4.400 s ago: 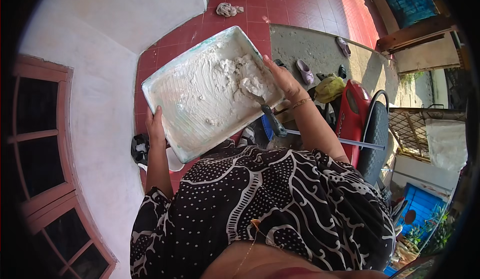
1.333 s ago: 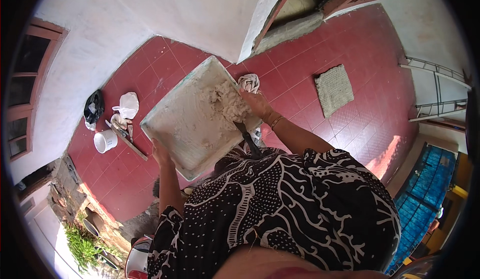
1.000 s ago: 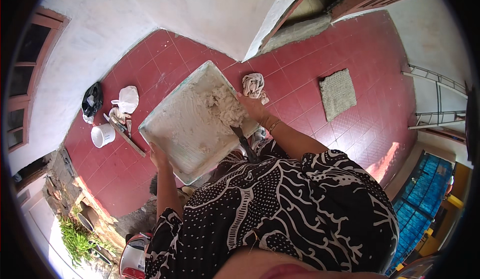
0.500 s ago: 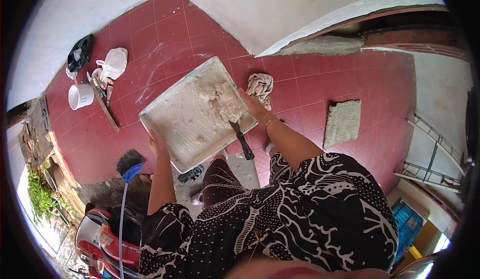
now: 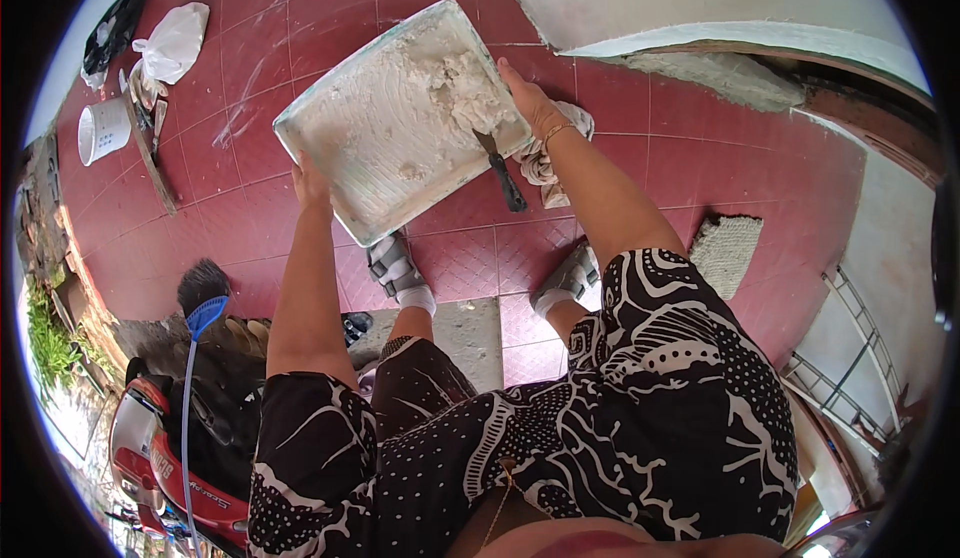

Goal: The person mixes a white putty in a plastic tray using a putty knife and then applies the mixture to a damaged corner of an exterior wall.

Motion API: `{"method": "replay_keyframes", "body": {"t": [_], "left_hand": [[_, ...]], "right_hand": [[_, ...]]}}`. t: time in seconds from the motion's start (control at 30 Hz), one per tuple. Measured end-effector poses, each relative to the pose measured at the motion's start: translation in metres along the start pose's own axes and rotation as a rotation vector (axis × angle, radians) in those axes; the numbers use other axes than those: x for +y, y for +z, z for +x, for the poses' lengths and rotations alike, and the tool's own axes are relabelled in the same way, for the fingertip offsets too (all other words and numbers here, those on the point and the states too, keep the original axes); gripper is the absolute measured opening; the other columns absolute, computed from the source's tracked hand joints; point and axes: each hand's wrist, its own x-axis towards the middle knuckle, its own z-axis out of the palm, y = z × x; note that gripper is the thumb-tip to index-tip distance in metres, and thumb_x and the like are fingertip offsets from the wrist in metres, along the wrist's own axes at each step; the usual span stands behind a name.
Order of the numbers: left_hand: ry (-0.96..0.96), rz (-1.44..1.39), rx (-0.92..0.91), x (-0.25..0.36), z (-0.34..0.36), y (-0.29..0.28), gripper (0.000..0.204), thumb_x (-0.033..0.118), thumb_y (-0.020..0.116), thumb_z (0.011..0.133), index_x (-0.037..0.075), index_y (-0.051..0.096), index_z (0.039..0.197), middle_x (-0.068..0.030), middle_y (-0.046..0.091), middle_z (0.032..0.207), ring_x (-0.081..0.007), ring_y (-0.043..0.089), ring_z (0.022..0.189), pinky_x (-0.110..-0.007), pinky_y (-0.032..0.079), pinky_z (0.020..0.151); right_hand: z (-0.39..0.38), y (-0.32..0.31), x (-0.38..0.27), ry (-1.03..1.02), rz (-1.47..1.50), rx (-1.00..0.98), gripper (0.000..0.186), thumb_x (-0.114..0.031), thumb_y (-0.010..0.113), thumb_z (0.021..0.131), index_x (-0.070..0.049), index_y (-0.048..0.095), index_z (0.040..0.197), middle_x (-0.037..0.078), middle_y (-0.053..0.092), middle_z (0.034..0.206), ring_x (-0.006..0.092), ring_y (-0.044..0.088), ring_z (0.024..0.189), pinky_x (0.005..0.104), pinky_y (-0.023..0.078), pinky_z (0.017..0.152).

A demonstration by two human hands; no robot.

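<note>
While my left grip (image 5: 312,182) and right grip (image 5: 533,105) clasp the tray (image 5: 420,204) between them, I see white paste (image 5: 476,104) heaped and a scraper (image 5: 499,170) resting nearer the right one.

A tray (image 5: 440,196) sits between your left grip (image 5: 311,180) and right grip (image 5: 532,108), the latter apparently above a cloth (image 5: 537,168); scraper (image 5: 503,175) over the near rim; bucket (image 5: 103,135) left, mat (image 5: 727,250) right.

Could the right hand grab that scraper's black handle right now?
Probably yes, if it let go first: the right hand is holding the tray by its right side. The scraper handle sticks out beyond the tray close by, with nothing covering it.
</note>
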Motion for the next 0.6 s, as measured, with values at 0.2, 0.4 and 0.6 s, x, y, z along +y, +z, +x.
{"method": "replay_keyframes", "body": {"t": [0.2,0.4,0.6], "left_hand": [[-0.040,0.020,-0.136,-0.125,0.169,0.109,0.083,0.056,0.043,0.086,-0.002,0.016,0.139,-0.0233,0.034,0.136,-0.0344,0.038,0.124,-0.042,0.033,0.100],[-0.089,-0.136,-0.368,-0.225,0.288,0.214,0.086,0.051,0.062,0.077,0.000,0.023,0.136,-0.0198,0.039,0.131,-0.0318,0.043,0.118,-0.046,0.033,0.099],[-0.129,-0.049,-0.258,-0.284,0.325,0.285,0.082,0.047,0.065,0.075,0.001,0.032,0.134,-0.0177,0.043,0.130,-0.0293,0.043,0.120,-0.042,0.032,0.100]], "right_hand": [[0.198,-0.017,0.092,-0.016,-0.099,0.155,0.090,-0.070,0.047,0.076,-0.001,0.041,0.132,0.017,0.042,0.134,0.0265,0.041,0.122,0.0384,0.032,0.101],[0.356,-0.058,0.180,-0.090,-0.102,0.124,0.085,-0.069,0.046,0.077,-0.005,0.044,0.131,0.015,0.041,0.136,0.0263,0.040,0.124,0.0372,0.030,0.102],[0.452,-0.080,0.233,-0.066,-0.022,0.026,0.078,-0.064,0.047,0.080,0.001,0.053,0.122,0.014,0.056,0.117,0.0219,0.053,0.105,0.0306,0.039,0.093]]}}
